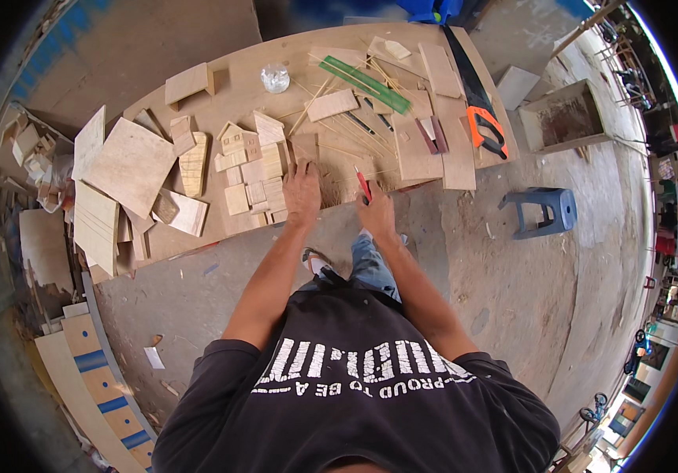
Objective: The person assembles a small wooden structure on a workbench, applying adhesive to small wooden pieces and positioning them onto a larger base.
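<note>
From the left, we see plywood sheets [135, 162] piled loosely at the left end of the surface [236, 98]; a knock could tip one over the near-left corner. Next comes a cluster of small wooden blocks [252, 169] with house-like fronts, close beside our left hand [302, 193]; a sideways slip of that wrist could push them out of line. The left hand's fingers lie together on a thin brown wood piece [305, 147] near the middle of the near edge; we cannot tell whether that grip pinches it or only presses it down. Our right hand [378, 213] pinches a slim red tool [364, 188] just past that edge, its tip pointing away from us. If it is sharp and skids leftward, the left fingers could be hurt. Thin sticks [351, 134] beyond the tip could roll or snag.

For room, the near edge left of the blocks is crowded, while a small bare patch lies between our hands. Farther back, a green ruler [365, 84] and sticks limit reach. At right, a flat board [458, 150] seems to overhang the near edge, and an orange-handled saw [486, 130] lies by the right edge, where a sleeve or elbow could catch it.
</note>
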Motion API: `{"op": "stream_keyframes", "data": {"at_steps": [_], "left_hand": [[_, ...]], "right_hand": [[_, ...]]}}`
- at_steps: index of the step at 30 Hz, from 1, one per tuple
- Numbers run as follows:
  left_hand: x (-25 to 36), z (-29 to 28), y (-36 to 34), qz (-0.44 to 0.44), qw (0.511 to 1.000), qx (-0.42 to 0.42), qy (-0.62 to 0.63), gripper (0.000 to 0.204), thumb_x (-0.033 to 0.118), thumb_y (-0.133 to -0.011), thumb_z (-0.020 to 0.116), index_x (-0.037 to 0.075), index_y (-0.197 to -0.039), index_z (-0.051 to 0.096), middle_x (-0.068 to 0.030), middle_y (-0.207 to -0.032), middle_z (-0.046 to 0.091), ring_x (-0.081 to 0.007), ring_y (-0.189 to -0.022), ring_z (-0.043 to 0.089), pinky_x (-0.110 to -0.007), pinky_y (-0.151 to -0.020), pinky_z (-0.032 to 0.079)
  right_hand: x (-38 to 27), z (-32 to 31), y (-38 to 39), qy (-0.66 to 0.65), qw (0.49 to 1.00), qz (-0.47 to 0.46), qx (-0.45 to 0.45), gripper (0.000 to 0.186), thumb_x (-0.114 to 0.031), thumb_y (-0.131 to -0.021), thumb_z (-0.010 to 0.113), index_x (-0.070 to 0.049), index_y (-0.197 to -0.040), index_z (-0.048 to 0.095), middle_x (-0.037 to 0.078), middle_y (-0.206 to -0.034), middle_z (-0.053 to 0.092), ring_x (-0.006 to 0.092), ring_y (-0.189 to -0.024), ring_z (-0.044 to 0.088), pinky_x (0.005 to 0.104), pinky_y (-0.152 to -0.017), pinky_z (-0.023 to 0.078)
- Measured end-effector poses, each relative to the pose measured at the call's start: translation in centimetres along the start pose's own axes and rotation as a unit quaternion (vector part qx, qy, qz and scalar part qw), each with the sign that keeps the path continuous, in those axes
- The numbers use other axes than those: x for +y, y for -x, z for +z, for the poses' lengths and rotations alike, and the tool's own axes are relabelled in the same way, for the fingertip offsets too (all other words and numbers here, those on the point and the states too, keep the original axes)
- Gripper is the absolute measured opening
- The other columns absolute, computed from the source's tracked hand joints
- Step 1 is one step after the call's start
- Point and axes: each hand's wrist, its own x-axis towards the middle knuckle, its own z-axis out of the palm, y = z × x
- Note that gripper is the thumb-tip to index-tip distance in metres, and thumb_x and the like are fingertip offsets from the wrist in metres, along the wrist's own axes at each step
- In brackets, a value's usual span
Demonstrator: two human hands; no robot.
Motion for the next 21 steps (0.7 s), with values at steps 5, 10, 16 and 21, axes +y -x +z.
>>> {"op": "stream_keyframes", "data": {"at_steps": [5, 10, 16, 21], "left_hand": [[0.5, 0.1, -0.4, 0.056, 0.992, -0.023, 0.107, 0.008, 0.006, -0.082, 0.066, 0.002, -0.089, 0.068, -0.0122, -0.095, 0.059, -0.0333, -0.092, 0.057, -0.044, -0.082, 0.049], [0.0, 2.1, 0.0, 0.053, 0.992, -0.016, 0.112, 0.004, 0.004, -0.081, 0.067, 0.002, -0.084, 0.068, -0.0125, -0.087, 0.060, -0.0330, -0.090, 0.057, -0.042, -0.080, 0.049], [0.1, 2.4, 0.3, 0.059, 0.983, -0.016, 0.172, 0.005, 0.002, -0.080, 0.068, 0.001, -0.085, 0.068, -0.0142, -0.086, 0.060, -0.0340, -0.087, 0.057, -0.043, -0.079, 0.049], [0.0, 2.0, 0.6, 0.067, 0.978, -0.043, 0.191, 0.006, 0.002, -0.080, 0.069, 0.000, -0.085, 0.069, -0.0145, -0.086, 0.061, -0.0351, -0.087, 0.057, -0.043, -0.079, 0.049]], "right_hand": [[1.0, -0.1, -3.6, -0.002, 0.996, -0.093, 0.015, 0.015, -0.013, -0.084, 0.066, -0.001, -0.091, 0.060, 0.022, -0.085, 0.063, 0.0457, -0.083, 0.061, 0.0499, -0.070, 0.048], [0.9, 0.3, -4.6, 0.040, 0.992, -0.114, -0.032, 0.015, -0.015, -0.083, 0.067, -0.003, -0.089, 0.060, 0.018, -0.091, 0.061, 0.0420, -0.088, 0.060, 0.0488, -0.075, 0.048], [1.0, 0.5, -5.0, 0.046, 0.990, -0.129, -0.040, 0.016, -0.018, -0.086, 0.066, -0.003, -0.088, 0.061, 0.016, -0.094, 0.062, 0.0416, -0.089, 0.062, 0.0491, -0.076, 0.049], [0.7, 0.9, -5.2, 0.065, 0.989, -0.126, -0.033, 0.017, -0.020, -0.087, 0.065, -0.003, -0.089, 0.061, 0.016, -0.094, 0.063, 0.0422, -0.089, 0.063, 0.0505, -0.076, 0.050]]}}
